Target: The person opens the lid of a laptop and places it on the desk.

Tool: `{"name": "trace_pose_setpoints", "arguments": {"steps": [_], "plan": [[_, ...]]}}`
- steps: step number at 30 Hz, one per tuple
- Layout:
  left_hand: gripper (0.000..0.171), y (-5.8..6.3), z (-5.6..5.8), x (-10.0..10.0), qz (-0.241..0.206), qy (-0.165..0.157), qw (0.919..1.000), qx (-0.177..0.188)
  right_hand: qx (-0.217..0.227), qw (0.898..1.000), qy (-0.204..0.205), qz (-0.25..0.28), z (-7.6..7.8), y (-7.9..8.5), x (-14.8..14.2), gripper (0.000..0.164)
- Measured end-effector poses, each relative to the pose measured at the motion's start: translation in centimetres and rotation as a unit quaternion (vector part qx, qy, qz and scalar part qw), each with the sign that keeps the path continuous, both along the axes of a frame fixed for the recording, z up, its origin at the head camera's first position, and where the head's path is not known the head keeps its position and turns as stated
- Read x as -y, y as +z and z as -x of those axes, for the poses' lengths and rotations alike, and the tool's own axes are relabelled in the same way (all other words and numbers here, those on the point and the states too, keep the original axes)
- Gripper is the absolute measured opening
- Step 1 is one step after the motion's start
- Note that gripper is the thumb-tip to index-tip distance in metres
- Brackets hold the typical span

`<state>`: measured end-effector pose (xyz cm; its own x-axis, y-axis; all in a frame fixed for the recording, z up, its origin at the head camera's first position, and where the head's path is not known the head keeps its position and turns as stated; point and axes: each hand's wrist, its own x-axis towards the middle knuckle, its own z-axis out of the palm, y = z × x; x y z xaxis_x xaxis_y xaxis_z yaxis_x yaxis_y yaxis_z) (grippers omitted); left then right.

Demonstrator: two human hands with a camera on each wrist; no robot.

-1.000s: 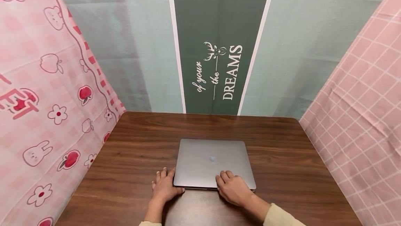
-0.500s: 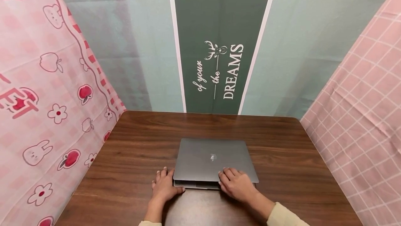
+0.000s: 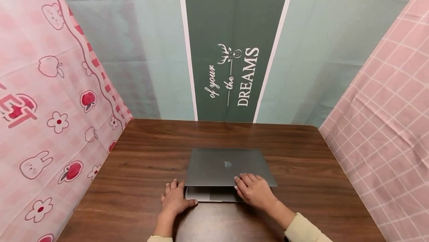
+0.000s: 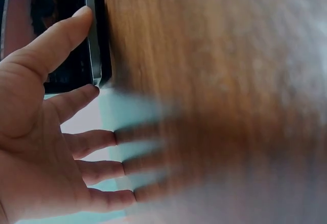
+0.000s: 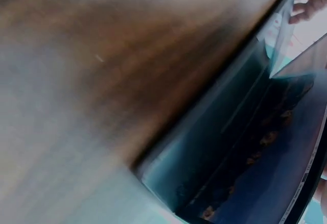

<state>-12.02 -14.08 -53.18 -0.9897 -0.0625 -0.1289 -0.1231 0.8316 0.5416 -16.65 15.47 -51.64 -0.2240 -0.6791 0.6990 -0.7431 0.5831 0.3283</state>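
A grey laptop point(image 3: 214, 171) sits partly raised at the lid, mid-table, its hinge toward the far side. My right hand point(image 3: 257, 194) grips the front edge of the lid, right of centre, fingers on top; its thumb is hidden. Beside the front left corner rests my left hand point(image 3: 175, 199), fingers spread, with the thumb touching the front edge of the base point(image 3: 198, 195). In the left wrist view that thumb point(image 4: 61, 40) lies against the base edge and the fingers extend over the tabletop. The right wrist view shows a lit screen point(image 5: 276, 163) inside the lid.
The laptop stands on a dark wood-grain table point(image 3: 151, 152) with rounded far corners. Fabric hangs around it: a pink patterned cloth point(image 3: 63, 96) on the left, a green lettered one point(image 3: 234, 18) behind, and a pink checked cloth point(image 3: 385, 96) on the right.
The lid's front edge has risen from nearly closed to a wide gap, baring the base. My right hand has moved up with the lid, while my left hand has stayed at the corner.
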Motion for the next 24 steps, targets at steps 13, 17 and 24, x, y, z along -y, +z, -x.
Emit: {"name": "trace_pose_setpoints", "arguments": {"steps": [13,17,24], "plan": [[0.08,-0.1,0.2,0.1,-0.011,0.006,0.9995,-0.03,-0.015,1.0,0.014,0.023,1.6,2.3,0.6,0.032],[0.078,-0.2,0.2,-0.1,-0.011,0.006,0.9994,-0.033,-0.008,0.999,0.035,0.034,2.8,3.0,0.3,0.031],[0.081,-0.4,0.1,-0.6,-0.009,0.018,0.9994,-0.029,0.034,0.997,0.061,0.029,4.3,4.0,-0.2,0.031]]}}
